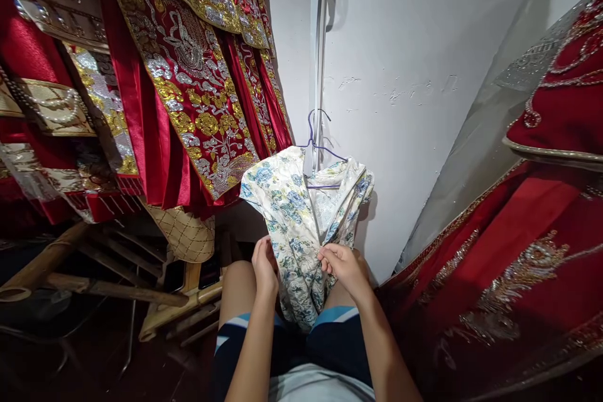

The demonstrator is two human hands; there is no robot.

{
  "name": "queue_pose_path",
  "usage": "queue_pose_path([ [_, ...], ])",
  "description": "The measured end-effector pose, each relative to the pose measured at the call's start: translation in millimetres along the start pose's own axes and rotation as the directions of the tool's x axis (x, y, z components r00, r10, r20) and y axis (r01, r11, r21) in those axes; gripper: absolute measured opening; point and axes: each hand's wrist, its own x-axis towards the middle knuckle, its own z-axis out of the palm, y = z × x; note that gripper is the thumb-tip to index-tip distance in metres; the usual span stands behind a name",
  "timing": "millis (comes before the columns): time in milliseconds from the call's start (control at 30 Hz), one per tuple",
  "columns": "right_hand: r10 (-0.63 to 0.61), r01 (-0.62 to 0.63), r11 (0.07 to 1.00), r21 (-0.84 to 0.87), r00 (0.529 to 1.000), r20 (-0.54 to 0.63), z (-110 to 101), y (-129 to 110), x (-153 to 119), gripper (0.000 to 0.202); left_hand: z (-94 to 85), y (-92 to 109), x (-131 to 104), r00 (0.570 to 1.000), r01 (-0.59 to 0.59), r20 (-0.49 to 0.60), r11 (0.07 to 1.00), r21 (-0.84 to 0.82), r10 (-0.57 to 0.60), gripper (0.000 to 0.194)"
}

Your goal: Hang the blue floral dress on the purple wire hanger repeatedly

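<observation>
A white short-sleeved dress (pixel 294 201) with blue and green flowers hangs in front of me on a thin purple hanger (pixel 311 132). Its V-shaped neck opening faces me, and the lower part hangs between my knees. My right hand (pixel 340 267) is closed, pinching the cloth at the bottom of the neckline between thumb and fingers. At the dress's left side edge, my left hand (pixel 265 267) has its fingers curled against the fabric, with the fingertips partly hidden behind it.
Red costumes (pixel 193 88) with gold and silver sequins hang at left. Below them stand bamboo frames (pixel 117 289). A pale wall (pixel 391 44) with a vertical metal pole (pixel 319 44) rises behind the hanger. More beaded red fabric (pixel 509 251) fills the right side.
</observation>
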Motion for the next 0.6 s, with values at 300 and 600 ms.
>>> queue_pose_path([
  [300, 0.013, -0.014, 1.000, 0.023, 1.000, 0.023, 11.1, 4.4, 5.0, 0.030, 21.1, 17.6, -35.6, 0.864, -0.367, 0.453, 0.892, 0.264, 0.222, 0.012],
  [600, 0.039, -0.043, 0.997, 0.065, 0.998, 0.057, 19.6, -2.2, 10.8, 0.030, 32.0, 13.7, -45.7, 0.811, -0.428, 0.548, 0.848, 0.314, 0.206, 0.008],
])
